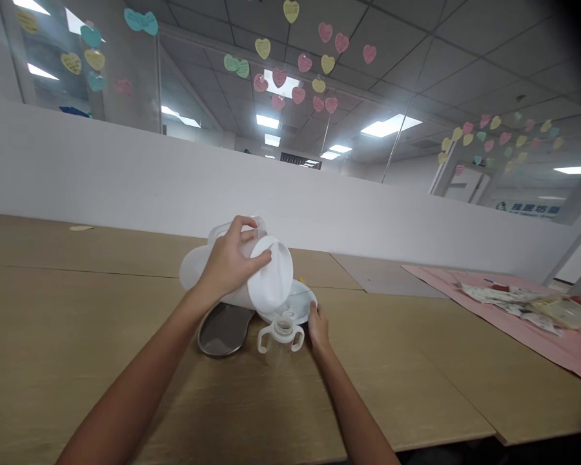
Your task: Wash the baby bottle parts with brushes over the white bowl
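Jug tilted above a two-handled bottle, no brand I can read

Through the head camera I look for writing first. On the glass at right I find a sign (535, 208) with large Chinese characters beside a green emblem; it is too blurred for me to read surely. The heart-shaped sticky notes (279, 77) carry small handwriting I cannot make out. I see no legible label on the things at hand.

My left hand (230, 258) is clamped over a white jug (271, 281), tipped on its side, with the thumb against its round end. That hand and wrist cover much of the jug's middle, and the clear part behind the fingers is hard to define.

My right hand (318, 326) has its fingers closed on the rim of a white plate (304, 305); the fingers' far side is hidden, and the jug covers the plate's left part. A small yellow thing (301, 280) barely shows behind the plate.

Between my forearms, in front of the plate, the clear bottle (283, 328) stands upright on the table (101, 361), neck uncovered; its transparent body nearly vanishes against the wood. A dark grey dish (225, 332) lies left of it, its back edge under the jug. At far right, blurred packets (518, 300) lie on pink cloth (574, 358), cut off by the frame.
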`<state>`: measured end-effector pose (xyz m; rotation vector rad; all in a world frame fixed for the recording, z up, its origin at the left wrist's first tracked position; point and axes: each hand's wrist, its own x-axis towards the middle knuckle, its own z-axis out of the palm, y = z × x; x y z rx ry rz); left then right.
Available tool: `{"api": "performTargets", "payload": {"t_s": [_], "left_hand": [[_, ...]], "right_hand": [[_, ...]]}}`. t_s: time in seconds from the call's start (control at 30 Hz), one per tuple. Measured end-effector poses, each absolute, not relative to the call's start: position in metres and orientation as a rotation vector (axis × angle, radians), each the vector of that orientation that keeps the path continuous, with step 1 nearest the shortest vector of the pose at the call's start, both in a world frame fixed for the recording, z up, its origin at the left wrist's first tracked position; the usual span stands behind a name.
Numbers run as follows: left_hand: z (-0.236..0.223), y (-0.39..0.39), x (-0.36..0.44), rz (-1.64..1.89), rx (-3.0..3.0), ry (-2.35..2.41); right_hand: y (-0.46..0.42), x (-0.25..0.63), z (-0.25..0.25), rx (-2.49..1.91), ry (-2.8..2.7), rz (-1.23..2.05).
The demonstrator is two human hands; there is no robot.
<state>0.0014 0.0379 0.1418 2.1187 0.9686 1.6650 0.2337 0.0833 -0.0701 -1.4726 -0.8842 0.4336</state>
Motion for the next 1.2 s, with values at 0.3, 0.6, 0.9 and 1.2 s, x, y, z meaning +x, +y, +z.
{"api": "performTargets", "payload": {"t_s": [0.3,0.6,0.9,1.2], "left_hand": [[0.1378,0.0313,0.0129,1.674,2.353,1.172],[0.1379,0.0312,0.0118,1.691,2.343,1.100],[0.1379,0.0316,0.0119,1.666,2.339,1.126],[0.1380,0.0302,0.0121,1.627,2.362,1.174]], "right_hand": [[0.0827,0.2345,-0.0676,-1.498,-0.904,0.424],[0.0848,0.2345,-0.0695,-1.496,-0.901,0.421],[0.0839,0.2342,-0.0682,-1.499,-0.892,0.438],[0.0844,0.2342,-0.0690,-1.496,-0.911,0.433]]}}
